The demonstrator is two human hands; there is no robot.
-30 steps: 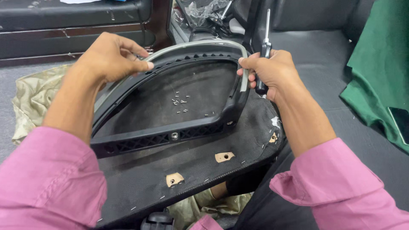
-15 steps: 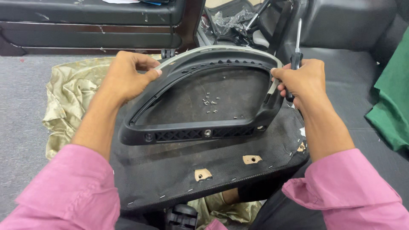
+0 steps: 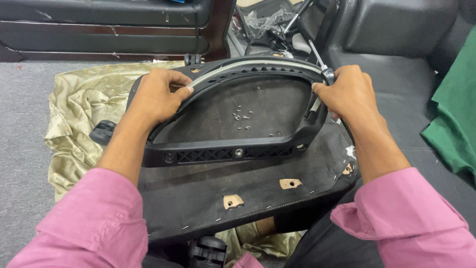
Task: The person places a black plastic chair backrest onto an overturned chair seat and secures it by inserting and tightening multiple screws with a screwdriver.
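Both arms outstretched | left hand (image 3: 161, 97) clamped on black frame (image 3: 233, 151) | right hand (image 3: 347, 94) gripping frame plus screwdriver (image 3: 320, 62)

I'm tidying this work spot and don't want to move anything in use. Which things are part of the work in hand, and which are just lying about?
In hand:
left hand on the black plastic frame
right hand on the frame, holding a screwdriver
seat base underneath
loose staples

Lying about:
gold cloth
green cloth
castor wheel

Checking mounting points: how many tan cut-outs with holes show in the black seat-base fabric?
3 tan cut-outs: one front-left, one front-centre, one at the right edge near the right forearm. Others may be hidden under the frame.
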